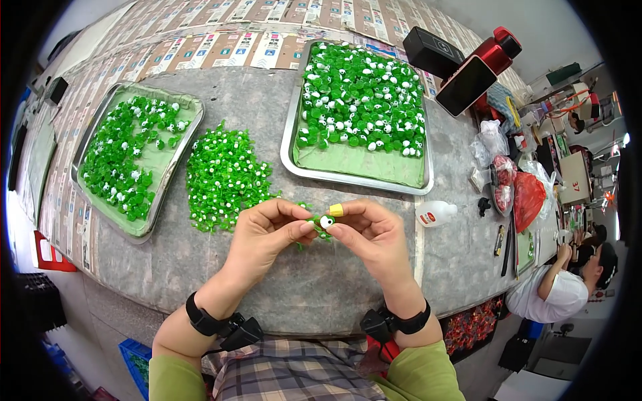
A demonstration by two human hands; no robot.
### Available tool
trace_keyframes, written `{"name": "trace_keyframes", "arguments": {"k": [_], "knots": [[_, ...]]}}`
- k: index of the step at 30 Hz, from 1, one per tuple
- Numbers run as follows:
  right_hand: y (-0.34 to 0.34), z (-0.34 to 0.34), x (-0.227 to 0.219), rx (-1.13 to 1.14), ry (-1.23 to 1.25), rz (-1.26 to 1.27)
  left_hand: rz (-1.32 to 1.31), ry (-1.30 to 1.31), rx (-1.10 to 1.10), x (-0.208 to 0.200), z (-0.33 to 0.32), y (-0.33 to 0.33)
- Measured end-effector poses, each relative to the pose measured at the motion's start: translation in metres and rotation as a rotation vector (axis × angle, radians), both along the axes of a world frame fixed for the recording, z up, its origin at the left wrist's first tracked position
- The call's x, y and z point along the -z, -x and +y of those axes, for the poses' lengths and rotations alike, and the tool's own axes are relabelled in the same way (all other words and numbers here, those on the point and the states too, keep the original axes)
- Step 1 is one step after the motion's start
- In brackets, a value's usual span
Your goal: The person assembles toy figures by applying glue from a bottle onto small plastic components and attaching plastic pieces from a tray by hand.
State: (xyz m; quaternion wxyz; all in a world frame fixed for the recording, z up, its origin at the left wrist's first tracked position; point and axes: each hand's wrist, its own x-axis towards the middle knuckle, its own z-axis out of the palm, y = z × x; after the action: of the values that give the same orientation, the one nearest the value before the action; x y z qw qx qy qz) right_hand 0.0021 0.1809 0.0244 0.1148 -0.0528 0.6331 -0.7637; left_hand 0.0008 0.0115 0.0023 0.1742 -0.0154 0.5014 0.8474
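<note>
Grey covering spread across the table; on it, beyond the hands, stood a large tray of green-and-white pieces, with a smaller tray to the left and a loose green pile between; nearer, the left hand pinched a green part, while the right hand's fingers pinched the white bead beside it; joining or checking seemed the step, though fingers hid the seam; the next move probably called for light, aligned pressure.
</note>
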Motion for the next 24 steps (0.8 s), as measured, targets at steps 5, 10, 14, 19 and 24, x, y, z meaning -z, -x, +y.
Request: {"name": "trace_keyframes", "arguments": {"k": [5, 10, 14, 19, 24], "knots": [[0.0, 0.0, -0.001, -0.003, -0.081, 0.023, 0.015, 0.044, -0.008, 0.0, 0.0, -0.001], [-0.002, -0.001, -0.002, -0.019, -0.108, 0.007, 0.094, 0.158, -0.033, -0.002, 0.001, -0.003], [0.0, 0.0, 0.002, -0.077, -0.037, -0.106, 0.349, 0.368, -0.09, 0.0, 0.0, -0.003], [0.0, 0.0, 0.002, -0.11, 0.077, -0.165, 0.519, 0.575, -0.069, -0.007, -0.001, -0.003], [0.002, 0.002, 0.005, -0.148, 0.006, -0.128, 0.585, 0.645, -0.054, -0.008, -0.003, -0.001]]}}
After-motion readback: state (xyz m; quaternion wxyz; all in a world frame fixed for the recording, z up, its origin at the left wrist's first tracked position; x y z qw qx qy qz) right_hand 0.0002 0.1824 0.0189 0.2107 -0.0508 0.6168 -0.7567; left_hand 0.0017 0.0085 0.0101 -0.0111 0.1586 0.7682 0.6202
